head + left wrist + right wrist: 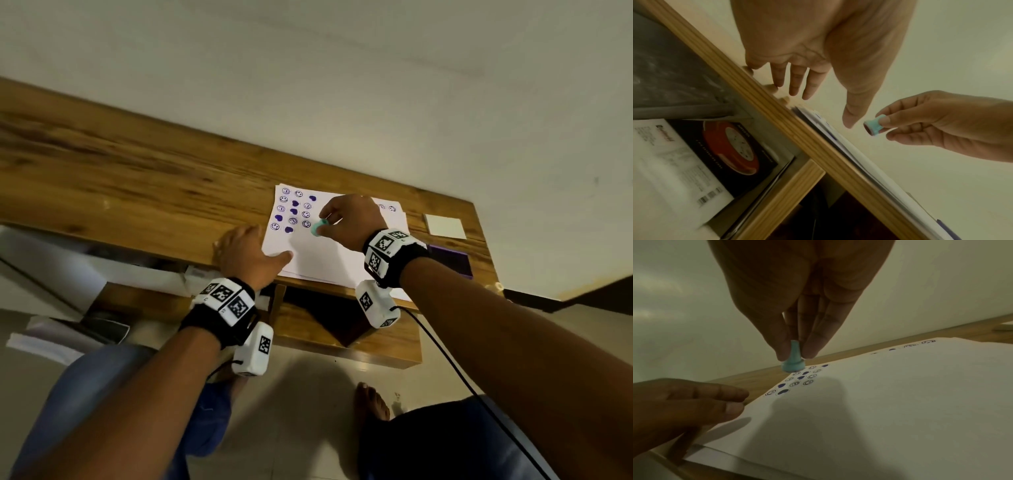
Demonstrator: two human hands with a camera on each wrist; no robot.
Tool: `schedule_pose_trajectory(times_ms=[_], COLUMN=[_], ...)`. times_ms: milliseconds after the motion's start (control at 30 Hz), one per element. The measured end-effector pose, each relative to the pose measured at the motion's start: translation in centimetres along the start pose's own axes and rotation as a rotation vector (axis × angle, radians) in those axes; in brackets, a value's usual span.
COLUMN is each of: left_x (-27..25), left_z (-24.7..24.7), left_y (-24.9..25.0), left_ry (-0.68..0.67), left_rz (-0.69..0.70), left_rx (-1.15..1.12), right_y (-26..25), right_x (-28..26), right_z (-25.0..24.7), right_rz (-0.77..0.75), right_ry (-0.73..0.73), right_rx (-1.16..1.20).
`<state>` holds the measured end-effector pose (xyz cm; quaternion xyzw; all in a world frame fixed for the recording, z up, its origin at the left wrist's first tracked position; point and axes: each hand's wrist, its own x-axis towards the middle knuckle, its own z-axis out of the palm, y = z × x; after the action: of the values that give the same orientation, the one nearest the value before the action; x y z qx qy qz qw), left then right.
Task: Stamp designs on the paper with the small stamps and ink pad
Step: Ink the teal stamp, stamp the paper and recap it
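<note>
A white paper [318,253] lies on the wooden table [137,178], with several purple smiley and heart prints in its far left part [797,381]. My right hand [346,219] pinches a small teal stamp [318,228] [792,364] [874,125] by its stem, inked face down, held a little above the paper beside the prints. My left hand [246,250] lies with straight fingers at the table's near edge, its thumb [284,256] on the paper's near left corner. A purple ink pad [450,258] sits to the right of the paper.
A white square lid or card [444,225] lies at the table's far right. Under the table are a shelf opening [329,318] and a box printed with a red cooker [729,149]. A black cable [462,377] hangs from my right wrist. A plain wall stands behind the table.
</note>
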<state>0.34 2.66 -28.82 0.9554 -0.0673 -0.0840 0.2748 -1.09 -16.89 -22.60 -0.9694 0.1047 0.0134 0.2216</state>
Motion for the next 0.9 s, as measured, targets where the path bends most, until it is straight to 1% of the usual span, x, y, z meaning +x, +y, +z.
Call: schedule_pose_trajectory(times_ms=[200,367,700,900], left_x=[-0.2,-0.5,0.0,-0.3], left_z=[0.7,0.9,1.4,1.7], left_y=[0.6,0.5,0.4,0.6], left_ry=[0.000,0.003,0.052,0.042], left_rz=[0.000,-0.002,0.002,0.009], left_rx=[0.021,0.008,0.016,0.075], right_y=[-0.7,-1.4,-1.3,-1.4], right_x=[1.2,1.4,1.6,1.8], right_z=[0.6,0.5,0.5,0.9], right_rz=[0.002,-0.027,0.022,0.031], right_ry=[-0.017,-0.017,-0.023,-0.039], right_rx=[-0.030,-0.029,-0.078,-0.099])
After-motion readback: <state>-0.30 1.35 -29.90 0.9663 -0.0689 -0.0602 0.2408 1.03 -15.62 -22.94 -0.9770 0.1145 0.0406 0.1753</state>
